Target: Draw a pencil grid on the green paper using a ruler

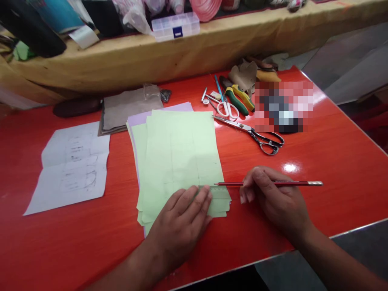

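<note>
My left hand [182, 220] lies flat on a stack of pale green and lilac paper sheets [188, 141]. Under its fingers is a see-through ruler [220, 189], mostly covered by the hand. Thin pencil lines run across the top sheet. My right hand [277, 202] is closed around a dark red pencil [228, 184] at the right of the stack. The pencil is nearly level, and its tip points left over the sheet's right edge near the ruler. Whether the tip touches the paper, I cannot tell.
Left of the stack lies a creased white sheet with sketches [75, 165]. Behind are grey-brown folded pieces [130, 105] and a dark case [77, 107]. Large scissors [251, 131], white-handled scissors [227, 110] and pliers [238, 99] lie back right. A plastic box [176, 25] stands on the ledge.
</note>
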The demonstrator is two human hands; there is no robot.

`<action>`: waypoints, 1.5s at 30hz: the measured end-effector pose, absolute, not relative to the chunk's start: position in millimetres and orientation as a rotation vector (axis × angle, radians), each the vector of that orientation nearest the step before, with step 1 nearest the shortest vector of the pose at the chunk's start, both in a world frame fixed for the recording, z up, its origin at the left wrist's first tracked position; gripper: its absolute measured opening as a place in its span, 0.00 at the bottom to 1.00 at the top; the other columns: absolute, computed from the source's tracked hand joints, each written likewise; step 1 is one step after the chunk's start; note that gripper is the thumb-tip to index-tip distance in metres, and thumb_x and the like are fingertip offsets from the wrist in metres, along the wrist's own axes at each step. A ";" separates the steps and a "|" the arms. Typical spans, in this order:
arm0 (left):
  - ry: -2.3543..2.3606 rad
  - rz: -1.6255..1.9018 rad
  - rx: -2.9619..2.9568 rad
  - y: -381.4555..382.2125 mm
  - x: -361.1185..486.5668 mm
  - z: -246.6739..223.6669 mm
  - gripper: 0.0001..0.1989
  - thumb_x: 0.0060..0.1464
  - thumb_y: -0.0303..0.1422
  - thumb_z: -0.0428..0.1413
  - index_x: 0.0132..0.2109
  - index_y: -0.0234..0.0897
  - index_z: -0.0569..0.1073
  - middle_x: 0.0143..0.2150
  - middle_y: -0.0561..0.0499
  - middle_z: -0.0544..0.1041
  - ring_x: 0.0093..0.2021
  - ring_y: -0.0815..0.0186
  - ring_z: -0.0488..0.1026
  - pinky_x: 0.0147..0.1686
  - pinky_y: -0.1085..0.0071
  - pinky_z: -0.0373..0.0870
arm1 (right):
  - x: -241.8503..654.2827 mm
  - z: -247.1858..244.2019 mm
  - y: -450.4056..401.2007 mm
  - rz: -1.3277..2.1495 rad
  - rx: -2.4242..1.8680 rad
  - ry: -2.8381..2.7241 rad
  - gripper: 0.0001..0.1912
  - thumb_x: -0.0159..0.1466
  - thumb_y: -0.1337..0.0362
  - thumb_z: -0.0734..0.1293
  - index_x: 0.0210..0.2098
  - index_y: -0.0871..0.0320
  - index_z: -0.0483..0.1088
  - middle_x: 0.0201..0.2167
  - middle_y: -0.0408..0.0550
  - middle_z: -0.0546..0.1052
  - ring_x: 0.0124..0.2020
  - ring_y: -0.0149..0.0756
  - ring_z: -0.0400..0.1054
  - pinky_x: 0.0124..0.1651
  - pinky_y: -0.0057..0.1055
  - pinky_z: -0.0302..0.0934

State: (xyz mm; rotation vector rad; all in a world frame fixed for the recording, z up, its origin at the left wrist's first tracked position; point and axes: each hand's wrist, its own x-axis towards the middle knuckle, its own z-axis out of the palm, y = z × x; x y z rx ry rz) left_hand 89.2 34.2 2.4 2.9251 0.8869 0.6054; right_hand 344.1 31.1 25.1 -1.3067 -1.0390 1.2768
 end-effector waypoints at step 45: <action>1.005 0.510 2.817 32.7 97.2 0.0 0.24 0.76 0.35 0.50 0.69 0.22 0.69 0.71 0.35 0.71 0.66 0.49 0.70 0.63 0.52 0.68 | 342.7 20.0 64.7 1.224 -1.299 -1.118 0.20 0.77 0.52 0.66 0.32 0.55 0.78 0.19 0.40 0.73 0.21 0.33 0.70 0.29 0.32 0.64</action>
